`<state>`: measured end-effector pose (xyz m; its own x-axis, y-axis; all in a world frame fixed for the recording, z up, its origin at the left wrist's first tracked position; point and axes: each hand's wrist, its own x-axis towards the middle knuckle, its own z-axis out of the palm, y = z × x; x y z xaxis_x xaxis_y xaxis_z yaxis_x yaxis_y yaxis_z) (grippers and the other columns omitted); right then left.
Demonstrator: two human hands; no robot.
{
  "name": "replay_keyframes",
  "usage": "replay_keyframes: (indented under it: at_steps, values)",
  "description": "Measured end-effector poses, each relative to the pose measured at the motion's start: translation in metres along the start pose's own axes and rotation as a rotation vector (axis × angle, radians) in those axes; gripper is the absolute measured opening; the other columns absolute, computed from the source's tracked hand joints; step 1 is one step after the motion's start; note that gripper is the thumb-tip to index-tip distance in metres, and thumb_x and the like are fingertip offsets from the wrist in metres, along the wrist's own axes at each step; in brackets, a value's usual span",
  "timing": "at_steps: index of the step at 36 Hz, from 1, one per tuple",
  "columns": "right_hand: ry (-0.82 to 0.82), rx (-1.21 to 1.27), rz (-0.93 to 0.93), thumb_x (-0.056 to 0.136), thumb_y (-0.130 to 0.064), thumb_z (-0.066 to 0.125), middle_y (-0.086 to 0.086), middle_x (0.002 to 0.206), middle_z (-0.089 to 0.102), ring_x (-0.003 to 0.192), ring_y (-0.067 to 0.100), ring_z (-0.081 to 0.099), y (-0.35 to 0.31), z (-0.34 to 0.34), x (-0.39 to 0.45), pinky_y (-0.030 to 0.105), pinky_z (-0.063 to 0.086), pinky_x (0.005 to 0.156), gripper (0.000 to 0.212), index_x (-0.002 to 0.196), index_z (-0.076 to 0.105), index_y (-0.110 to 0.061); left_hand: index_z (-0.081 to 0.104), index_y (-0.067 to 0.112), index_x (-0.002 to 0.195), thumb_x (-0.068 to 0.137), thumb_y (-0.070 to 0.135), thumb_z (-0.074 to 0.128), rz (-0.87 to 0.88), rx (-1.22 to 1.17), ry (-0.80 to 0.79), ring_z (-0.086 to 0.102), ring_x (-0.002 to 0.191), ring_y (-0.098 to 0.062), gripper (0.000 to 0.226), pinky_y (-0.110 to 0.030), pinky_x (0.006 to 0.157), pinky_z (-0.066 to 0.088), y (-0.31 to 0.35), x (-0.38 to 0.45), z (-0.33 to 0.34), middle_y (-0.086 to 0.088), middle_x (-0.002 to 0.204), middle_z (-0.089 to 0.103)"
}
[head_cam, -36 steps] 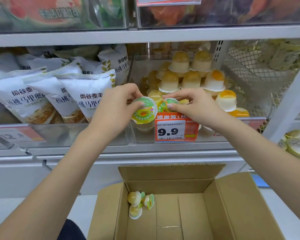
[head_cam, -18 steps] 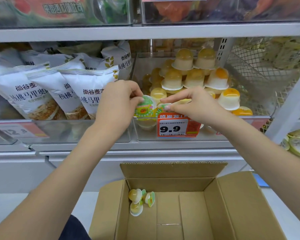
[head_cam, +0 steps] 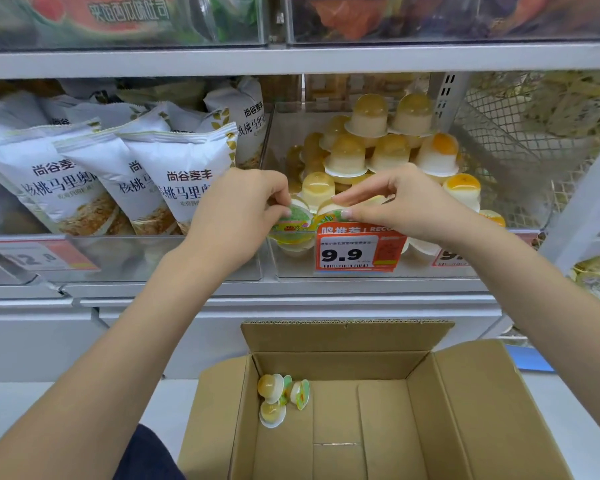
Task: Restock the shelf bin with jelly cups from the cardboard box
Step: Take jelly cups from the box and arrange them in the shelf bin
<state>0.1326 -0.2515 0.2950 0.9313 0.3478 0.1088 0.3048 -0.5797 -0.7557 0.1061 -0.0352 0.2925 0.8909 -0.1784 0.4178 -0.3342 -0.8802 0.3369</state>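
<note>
both hands (head_cam: 236, 209) pinch jelly cups (head_cam: 291, 220) over stacked shelf bin (head_cam: 291, 268).

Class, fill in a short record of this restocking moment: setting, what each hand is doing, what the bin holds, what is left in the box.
Setting: shop shelf, clear shelf bin with a 9.9 price tag
Left hand: pinches a green-lidded jelly cup at the bin's front
Right hand: holds a second cup beside it
Bin: stacked jelly cups
Cardboard box: three cups left
</note>
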Motion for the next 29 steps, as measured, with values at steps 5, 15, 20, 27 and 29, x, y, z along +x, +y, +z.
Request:
replay_keyframes:
  at_steps: [5,15,20,27,29]
  values:
    - [-0.028,-0.017,-0.011,0.079,-0.034,0.075,-0.016,0.097,0.071,0.092,-0.009,0.062,0.001,-0.001,0.000,0.021,0.048,0.079,0.017,0.094,0.072,-0.041,0.068,0.015,0.082,0.082,0.017,0.070,0.008,-0.048,-0.042,0.063,0.089,-0.017,0.004,-0.040,0.083,0.051,-0.004,-0.002,-0.001,0.002,0.091,0.071]
    - [-0.070,0.007,0.008,0.080,-0.031,0.074,-0.013,0.105,0.068,0.097,0.000,0.063,0.003,-0.002,-0.005,0.030,0.051,0.092,0.026,0.105,0.069,-0.033,0.073,0.016,0.086,0.082,0.013,0.071,-0.024,-0.125,-0.045,0.062,0.081,-0.012,0.006,-0.038,0.082,0.053,-0.007,-0.010,-0.003,0.000,0.094,0.072]
    - [0.072,0.051,-0.015,0.083,-0.026,0.072,-0.010,0.101,0.070,0.092,0.004,0.065,0.002,-0.002,-0.012,0.018,0.053,0.079,0.021,0.104,0.070,-0.027,0.075,0.012,0.096,0.084,0.010,0.068,-0.054,-0.138,0.057,0.058,0.076,-0.012,0.014,-0.029,0.083,0.050,-0.005,-0.020,-0.006,-0.001,0.095,0.072]
    - [0.214,-0.042,-0.240,0.086,-0.016,0.069,-0.014,0.096,0.068,0.096,0.001,0.062,-0.009,0.003,-0.042,0.015,0.050,0.086,0.016,0.098,0.068,-0.027,0.075,0.015,0.085,0.081,0.013,0.070,0.142,-0.086,0.175,0.057,0.065,-0.011,0.007,-0.024,0.064,0.046,-0.007,-0.052,-0.003,0.005,0.077,0.067]
    - [0.186,-0.086,-0.321,0.086,-0.014,0.068,-0.017,0.097,0.067,0.097,-0.001,0.061,-0.013,0.008,-0.055,0.017,0.049,0.086,0.016,0.097,0.068,-0.027,0.074,0.018,0.082,0.080,0.020,0.067,0.220,-0.056,0.083,0.057,0.064,-0.010,0.007,-0.026,0.060,0.048,-0.009,-0.064,0.002,0.008,0.076,0.067]
